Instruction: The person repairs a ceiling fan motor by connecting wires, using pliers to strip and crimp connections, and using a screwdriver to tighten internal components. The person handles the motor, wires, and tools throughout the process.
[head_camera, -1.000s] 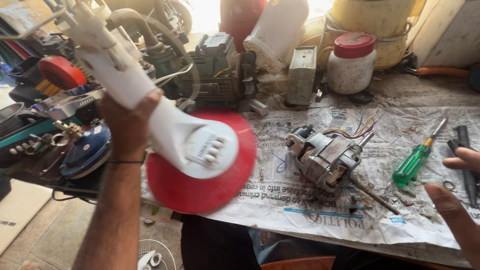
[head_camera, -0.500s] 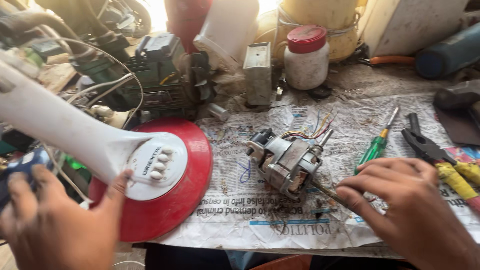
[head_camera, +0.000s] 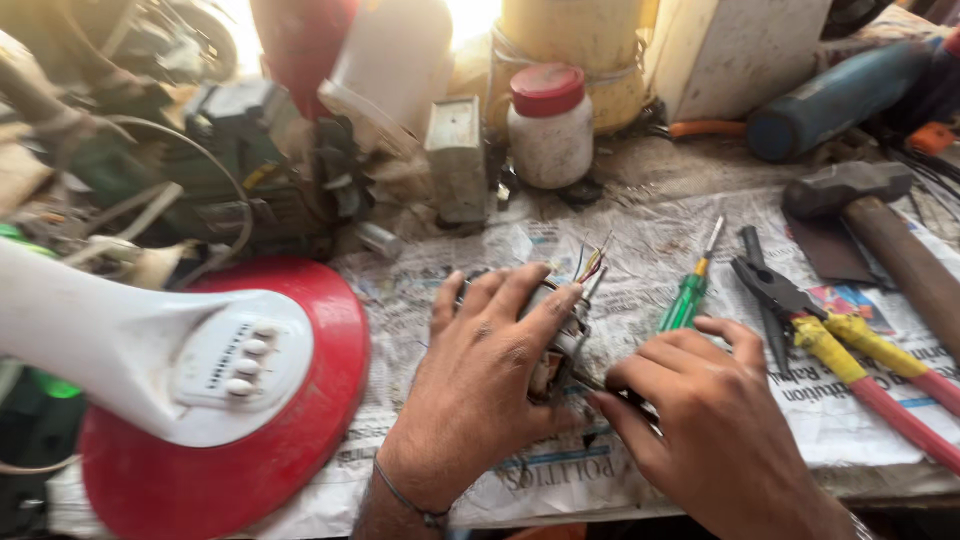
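Fingers of the left hand (head_camera: 490, 385) spread over and gripped the small motor (head_camera: 560, 335) on the newspaper (head_camera: 640, 250); the right hand (head_camera: 715, 420) pinched its shaft end. Casing remained closed, wires exposed; green screwdriver (head_camera: 685, 295) lay unused beside.

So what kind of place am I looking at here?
Most likely a small appliance repair bench. The left hand grips a bare electric motor on newspaper, with a screwdriver, pliers and a hammer laid beside it.
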